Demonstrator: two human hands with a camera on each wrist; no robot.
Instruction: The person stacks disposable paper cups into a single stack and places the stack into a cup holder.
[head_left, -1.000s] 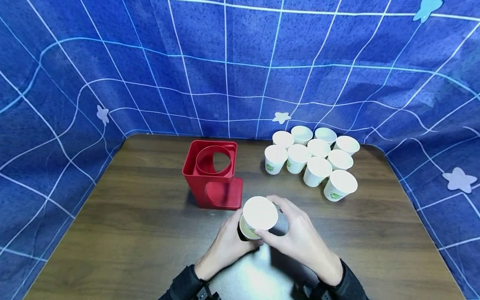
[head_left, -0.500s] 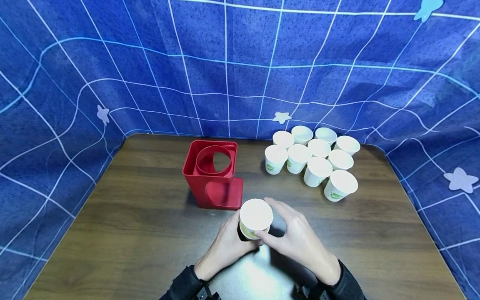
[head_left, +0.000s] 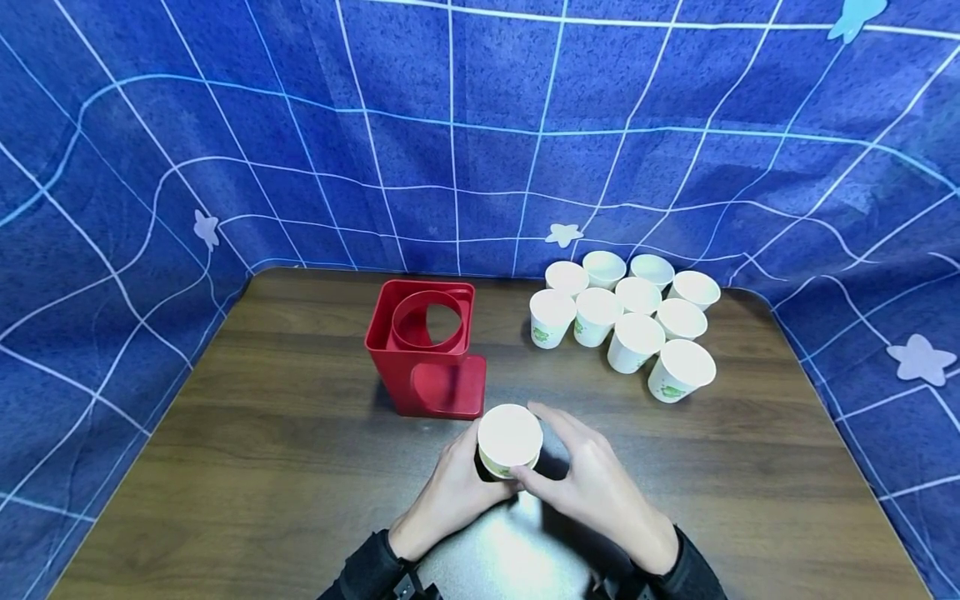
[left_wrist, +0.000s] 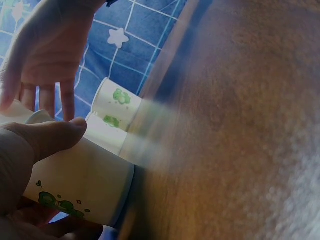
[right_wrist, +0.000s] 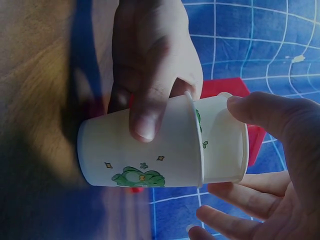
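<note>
Two white paper cups with green cartoon prints are held together before me, one partly nested inside the other. My left hand (head_left: 450,487) grips the lower, outer cup (right_wrist: 145,145), its thumb across the side. The upper, inner cup (right_wrist: 222,145) projects past the outer cup's rim in the right wrist view. My right hand (head_left: 600,479) holds this inner cup near its rim between thumb and fingers. The left wrist view shows the outer cup (left_wrist: 85,180) lying under the left thumb. From the head view, the inner cup's wide mouth (head_left: 510,433) faces up.
A red holder (head_left: 427,350) with a round ring and a flat foot stands just beyond the left hand. Several white paper cups (head_left: 636,342) are grouped upright at the back right of the wooden table (head_left: 247,450). A blue patterned cloth (head_left: 480,150) hangs behind.
The inner cup has sunk deeper into the outer one and shifted slightly left. My right hand has moved down with it, while the left hand has stayed nearly still.
</note>
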